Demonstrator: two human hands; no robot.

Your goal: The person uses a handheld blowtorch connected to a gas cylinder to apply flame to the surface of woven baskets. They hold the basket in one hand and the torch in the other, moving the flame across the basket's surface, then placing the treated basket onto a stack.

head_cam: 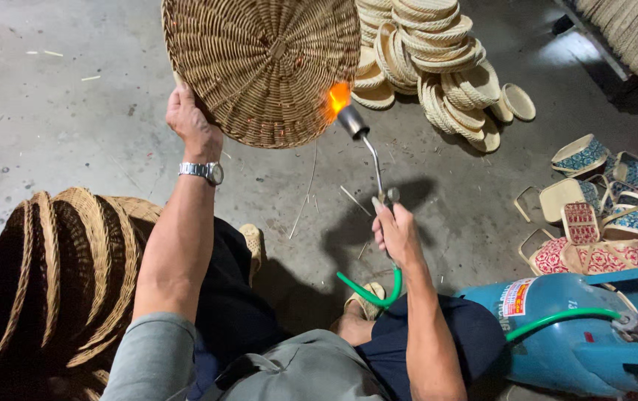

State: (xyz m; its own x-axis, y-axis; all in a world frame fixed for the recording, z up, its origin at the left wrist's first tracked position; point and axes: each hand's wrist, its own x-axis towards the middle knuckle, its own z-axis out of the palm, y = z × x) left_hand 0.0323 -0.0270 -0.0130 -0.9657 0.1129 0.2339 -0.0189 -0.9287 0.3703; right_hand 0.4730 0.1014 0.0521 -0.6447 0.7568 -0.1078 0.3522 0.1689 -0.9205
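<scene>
Floor: bare grey concrete (pixel 73 111), with a few loose straw strands lying on it.
Stacked trays, left: large woven trays (pixel 59 275) standing on edge in a row beside the person's left leg.
Round woven tray: wide shallow wicker tray (pixel 263 67), held up off the floor and tilted, its underside facing the camera.
Gas cylinder: blue cylinder (pixel 579 334) lying on its side at the person's right; a green hose (pixel 556 318) runs from its valve.
Small baskets: pile of pale oval baskets (pixel 438 59) on the floor beyond the tray; patterned baskets with handles (pixel 601 223) at right.
Left hand: left hand (pixel 194 122) closed on the tray's lower left rim; a metal watch sits on the wrist.
Right hand: right hand (pixel 397 238) wrapped around the torch handle.
Gas torch: thin metal torch (pixel 367 148), nozzle pointing up-left.
Flame: orange flame (pixel 339 96) touching the tray's right rim.
</scene>
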